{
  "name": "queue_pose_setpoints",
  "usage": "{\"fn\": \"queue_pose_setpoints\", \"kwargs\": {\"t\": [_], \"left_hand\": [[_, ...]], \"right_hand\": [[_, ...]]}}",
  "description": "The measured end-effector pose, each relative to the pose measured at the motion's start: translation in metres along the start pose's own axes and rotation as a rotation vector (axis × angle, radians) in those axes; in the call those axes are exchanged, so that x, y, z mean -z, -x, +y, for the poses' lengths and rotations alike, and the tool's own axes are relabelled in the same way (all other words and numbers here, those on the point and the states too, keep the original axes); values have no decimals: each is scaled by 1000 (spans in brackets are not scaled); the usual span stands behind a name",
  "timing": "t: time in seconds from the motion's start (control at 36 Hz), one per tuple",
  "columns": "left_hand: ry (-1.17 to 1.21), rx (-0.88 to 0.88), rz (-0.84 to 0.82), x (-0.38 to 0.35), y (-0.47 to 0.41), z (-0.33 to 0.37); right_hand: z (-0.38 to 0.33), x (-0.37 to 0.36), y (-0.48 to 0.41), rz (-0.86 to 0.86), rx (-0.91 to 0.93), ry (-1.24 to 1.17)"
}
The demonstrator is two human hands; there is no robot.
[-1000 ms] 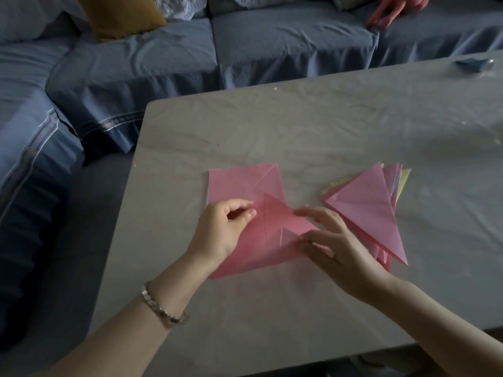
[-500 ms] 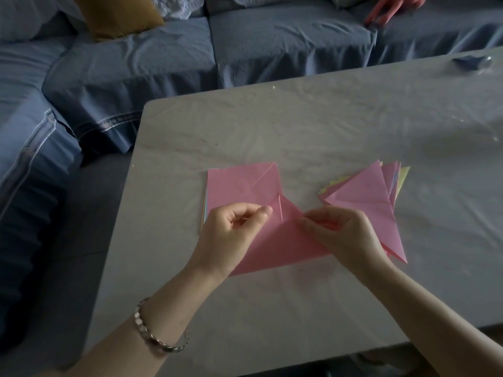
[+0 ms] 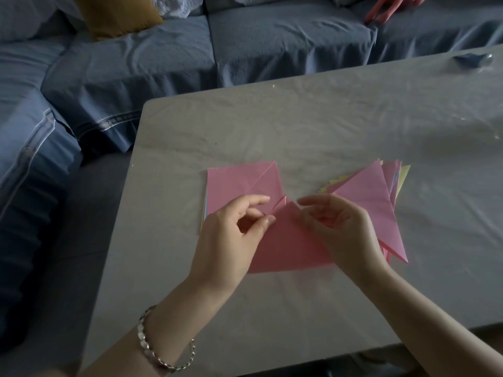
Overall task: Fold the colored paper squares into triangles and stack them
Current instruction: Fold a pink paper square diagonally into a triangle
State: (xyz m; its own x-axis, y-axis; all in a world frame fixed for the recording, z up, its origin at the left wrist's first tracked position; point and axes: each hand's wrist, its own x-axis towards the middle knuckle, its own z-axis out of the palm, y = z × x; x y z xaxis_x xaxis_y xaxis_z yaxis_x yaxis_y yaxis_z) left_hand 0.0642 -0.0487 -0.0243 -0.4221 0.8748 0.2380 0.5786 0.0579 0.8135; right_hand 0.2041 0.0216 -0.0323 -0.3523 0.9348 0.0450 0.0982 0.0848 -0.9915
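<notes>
now pink triangle [image 3: 288, 240], apex pointing away, long edge crosswise

Dim, soft focus, wide-angle edge warp.

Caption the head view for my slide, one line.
Left hand and right hand hold a pink sheet mid-fold on the table, between square sheets and stacked triangles.

home living room, blue sofa [image 3: 245, 44], cushion [image 3: 119, 14]
</notes>
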Motion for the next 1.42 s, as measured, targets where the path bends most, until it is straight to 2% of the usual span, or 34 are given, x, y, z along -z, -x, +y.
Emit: {"fn": "queue_pose_setpoints", "kwargs": {"t": [0.72,0.86,1.42], "left_hand": [[-16,-98,19,2,4,9],[24,-63,-3,0,4,12],[47,-115,54,-2,6,14]], "right_hand": [[-8,4,4,-18,-8,-18],[-7,5,6,-57,32,19],[-9,8,6,-93,98,77]]}}
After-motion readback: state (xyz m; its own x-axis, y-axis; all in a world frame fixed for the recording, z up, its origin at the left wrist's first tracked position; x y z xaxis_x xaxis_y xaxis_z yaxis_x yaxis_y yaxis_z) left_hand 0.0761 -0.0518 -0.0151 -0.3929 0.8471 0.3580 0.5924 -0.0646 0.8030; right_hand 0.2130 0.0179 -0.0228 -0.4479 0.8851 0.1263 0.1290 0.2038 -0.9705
